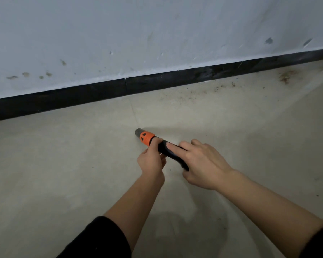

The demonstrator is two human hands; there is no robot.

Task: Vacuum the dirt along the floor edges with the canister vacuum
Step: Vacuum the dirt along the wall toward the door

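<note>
Left hand: curled round the hose handle, thumb and fingers closed just behind its orange collar.
Right hand: laid over the black grip nearer me, forefinger straight along the top, the rest wrapped round it.
Nozzle mouth: low over the floor, pointing far-left, well short of the skirting.
Dirt: a speckled band against the skirting, far and to the right of the nozzle, thickening toward a rusty stain.
Canister: not in view.
Risk: the mouth points away from the dirt, so sweeping as I am would likely miss it; swinging right too fast may knock the skirting or scatter the grit.
Risk: an unseen hose could snag or pull short.
Room: open floor left, right and near; only the skirting and wall close the far side.
</note>
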